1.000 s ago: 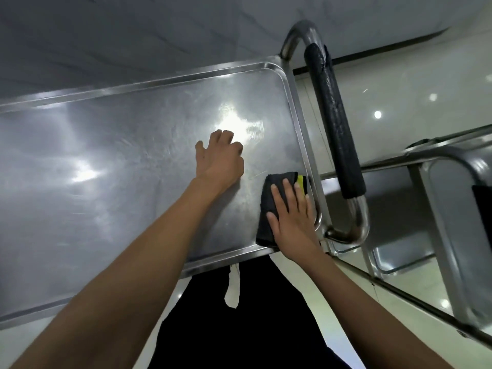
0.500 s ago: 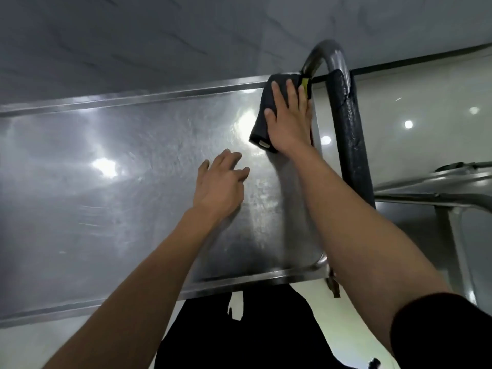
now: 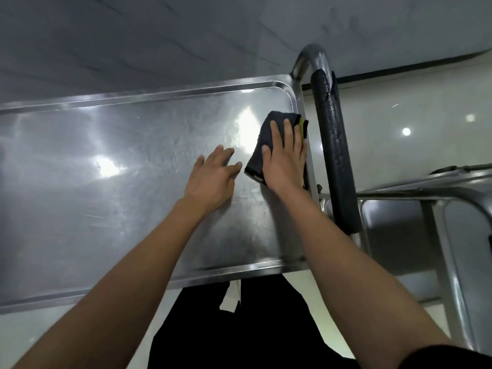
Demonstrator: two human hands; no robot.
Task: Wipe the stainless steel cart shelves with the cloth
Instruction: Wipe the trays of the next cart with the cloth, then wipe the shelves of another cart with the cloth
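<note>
The top shelf (image 3: 111,198) of the stainless steel cart fills the left and middle of the view, shiny with light glare. A dark grey cloth (image 3: 262,139) with a yellow edge lies folded against the shelf's right rim. My right hand (image 3: 285,158) presses flat on the cloth, fingers spread over it. My left hand (image 3: 213,177) rests palm down on the bare shelf just left of the cloth, fingers apart, holding nothing.
The cart's handle (image 3: 335,155), wrapped in worn black foam, runs along the right side of the shelf. A second steel cart frame (image 3: 431,198) stands to the right. A grey wall is behind and a glossy pale floor (image 3: 412,107) lies beyond.
My right hand slid the cloth from the near right corner up to the far right corner, then back toward me along the right rim. My left hand stayed planted on the shelf.
</note>
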